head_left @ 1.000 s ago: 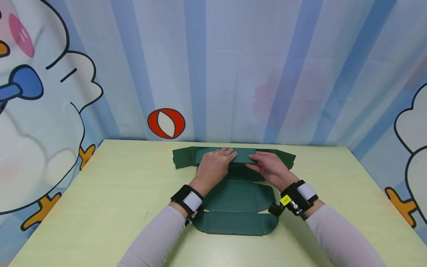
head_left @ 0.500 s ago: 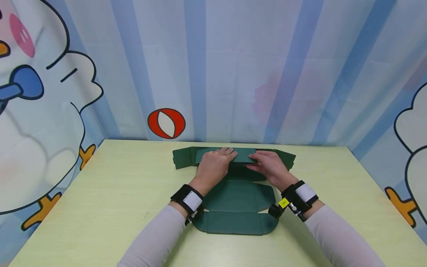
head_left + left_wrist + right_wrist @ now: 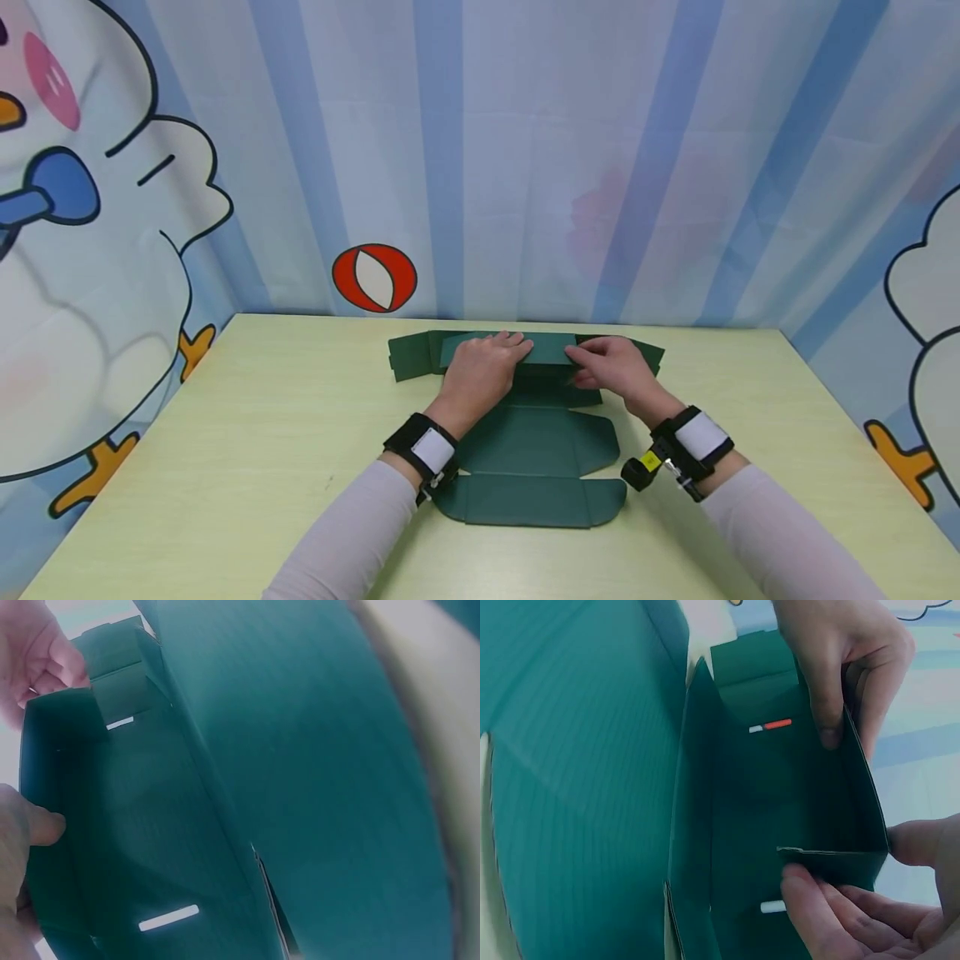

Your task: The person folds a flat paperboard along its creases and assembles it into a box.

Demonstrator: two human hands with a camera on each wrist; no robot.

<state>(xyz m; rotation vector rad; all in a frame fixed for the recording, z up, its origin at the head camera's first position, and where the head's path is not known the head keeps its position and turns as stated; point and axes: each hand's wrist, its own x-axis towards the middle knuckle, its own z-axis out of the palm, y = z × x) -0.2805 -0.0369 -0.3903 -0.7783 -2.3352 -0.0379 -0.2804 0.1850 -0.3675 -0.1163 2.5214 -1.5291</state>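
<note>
A green cardboard box [image 3: 525, 442], partly folded, lies at the middle back of the table, its lid panel spread toward me. My left hand [image 3: 480, 371] grips the raised far wall [image 3: 547, 350]; in the right wrist view its thumb [image 3: 830, 724] lies on the inner face, fingers outside. At that wall's right end, my right hand [image 3: 615, 367] pinches a short corner flap [image 3: 840, 864] turned inward. Its fingers [image 3: 802, 900] are on the flap's outer side, and the thumb [image 3: 919, 841] is at the corner.
Side panels stick out at the left [image 3: 411, 356] and right [image 3: 648, 354] of the box. Narrow slots [image 3: 169, 918] cut through its bottom. The light table [image 3: 225, 500] ends at a striped cartoon curtain [image 3: 510, 167] behind.
My right hand has shifted slightly to the right, its fingers drawn out from under the wall's edge and more curled. The left hand and the box's near panels stay put.
</note>
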